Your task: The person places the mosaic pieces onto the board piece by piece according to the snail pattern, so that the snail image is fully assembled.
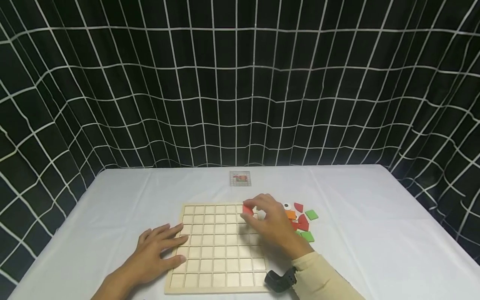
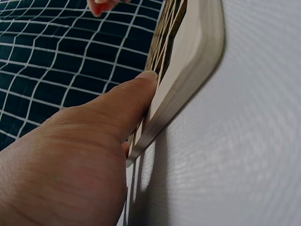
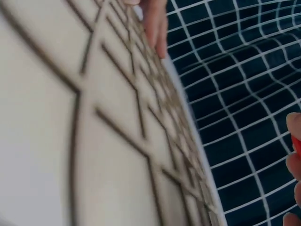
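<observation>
A light wooden grid board (image 1: 220, 252) with square cells lies on the white table. In the head view my right hand (image 1: 275, 223) pinches a red tile (image 1: 247, 209) between thumb and fingers, above the board's far right corner. At the edge of the right wrist view, only a sliver of that red tile (image 3: 296, 145) shows between the fingertips. My left hand (image 1: 153, 252) rests on the board's left edge with its fingers spread. The left wrist view shows the left thumb (image 2: 127, 101) touching the board's frame (image 2: 188, 61).
Just right of the board lies a loose pile of tiles: red (image 1: 303, 223), green (image 1: 311, 214), orange (image 1: 290, 214) and a white one with a black dot (image 1: 287, 206). Behind the board is a small clear card with a coloured animal pattern (image 1: 240, 178). Black cloth with white netting (image 1: 243, 83) surrounds the table.
</observation>
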Demonstrator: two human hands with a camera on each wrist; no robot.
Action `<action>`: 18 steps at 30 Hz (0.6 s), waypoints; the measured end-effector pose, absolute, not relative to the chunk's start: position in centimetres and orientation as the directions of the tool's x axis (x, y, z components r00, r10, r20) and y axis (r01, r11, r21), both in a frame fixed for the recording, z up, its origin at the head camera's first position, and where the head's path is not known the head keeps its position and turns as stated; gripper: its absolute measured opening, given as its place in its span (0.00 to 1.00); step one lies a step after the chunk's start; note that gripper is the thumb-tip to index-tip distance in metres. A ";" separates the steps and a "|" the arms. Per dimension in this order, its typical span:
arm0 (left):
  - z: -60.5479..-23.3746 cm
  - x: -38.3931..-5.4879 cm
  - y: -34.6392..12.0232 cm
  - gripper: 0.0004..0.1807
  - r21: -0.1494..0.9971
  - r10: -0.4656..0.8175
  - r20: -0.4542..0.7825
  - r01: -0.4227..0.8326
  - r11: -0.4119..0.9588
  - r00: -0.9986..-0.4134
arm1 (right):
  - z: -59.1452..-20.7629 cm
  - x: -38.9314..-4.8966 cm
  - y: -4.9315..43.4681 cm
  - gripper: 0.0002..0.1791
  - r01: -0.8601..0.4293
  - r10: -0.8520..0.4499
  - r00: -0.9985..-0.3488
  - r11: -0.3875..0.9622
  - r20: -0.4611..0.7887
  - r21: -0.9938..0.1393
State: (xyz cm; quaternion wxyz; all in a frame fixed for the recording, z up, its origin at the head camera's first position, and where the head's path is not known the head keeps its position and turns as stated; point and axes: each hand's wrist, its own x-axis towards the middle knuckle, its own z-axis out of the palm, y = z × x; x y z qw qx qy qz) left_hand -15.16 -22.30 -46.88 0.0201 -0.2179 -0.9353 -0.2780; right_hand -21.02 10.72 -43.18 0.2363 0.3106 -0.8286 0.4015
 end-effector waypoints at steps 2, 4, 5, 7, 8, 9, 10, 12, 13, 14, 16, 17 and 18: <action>-46.8 -15.2 -22.4 0.31 0.513 0.395 0.150 0.412 0.753 -0.907 | -43.6 -21.1 10.4 0.11 -0.692 -0.330 -0.708 0.500 0.625 -0.521; -46.7 -15.2 -22.4 0.31 0.513 0.393 0.142 0.407 0.755 -0.908 | -43.9 -21.1 10.3 0.11 -0.682 -0.339 -0.721 0.502 0.604 -0.532; -46.7 -15.2 -22.3 0.31 0.514 0.392 0.140 0.405 0.757 -0.909 | -44.0 -21.1 10.3 0.10 -0.673 -0.343 -0.731 0.501 0.589 -0.544; -46.6 -15.2 -22.3 0.31 0.510 0.391 0.140 0.404 0.759 -0.910 | -44.3 -21.1 10.2 0.10 -0.651 -0.353 -0.757 0.488 0.550 -0.582; -46.6 -15.1 -22.2 0.31 0.508 0.390 0.140 0.405 0.760 -0.910 | -44.4 -21.1 10.2 0.09 -0.639 -0.358 -0.768 0.491 0.531 -0.593; -46.6 -15.1 -22.2 0.31 0.505 0.391 0.140 0.406 0.761 -0.909 | -44.6 -21.2 10.1 0.09 -0.628 -0.363 -0.777 0.502 0.515 -0.595; -46.7 -15.1 -22.2 0.31 0.505 0.392 0.139 0.406 0.762 -0.909 | -44.8 -21.2 10.1 0.09 -0.619 -0.367 -0.785 0.514 0.499 -0.595; -46.7 -15.1 -22.2 0.31 0.502 0.396 0.141 0.410 0.761 -0.907 | -45.3 -21.2 10.0 0.08 -0.605 -0.378 -0.795 0.547 0.474 -0.579; -46.7 -15.1 -22.2 0.31 0.499 0.396 0.142 0.411 0.763 -0.907 | -45.5 -21.2 9.9 0.08 -0.603 -0.384 -0.797 0.568 0.467 -0.561; -46.7 -15.1 -22.2 0.31 0.497 0.396 0.143 0.412 0.763 -0.907 | -45.7 -21.3 9.9 0.09 -0.602 -0.390 -0.797 0.584 0.462 -0.545; -46.7 -15.1 -22.2 0.31 0.496 0.396 0.145 0.413 0.763 -0.907 | -46.0 -21.3 9.8 0.09 -0.600 -0.400 -0.798 0.601 0.452 -0.528; -46.7 -15.2 -22.2 0.31 0.495 0.397 0.147 0.415 0.763 -0.906 | -46.1 -21.2 9.8 0.10 -0.600 -0.405 -0.798 0.608 0.447 -0.521; -46.7 -15.2 -22.3 0.31 0.495 0.397 0.148 0.415 0.763 -0.906 | -46.2 -21.2 9.7 0.10 -0.598 -0.408 -0.799 0.614 0.442 -0.515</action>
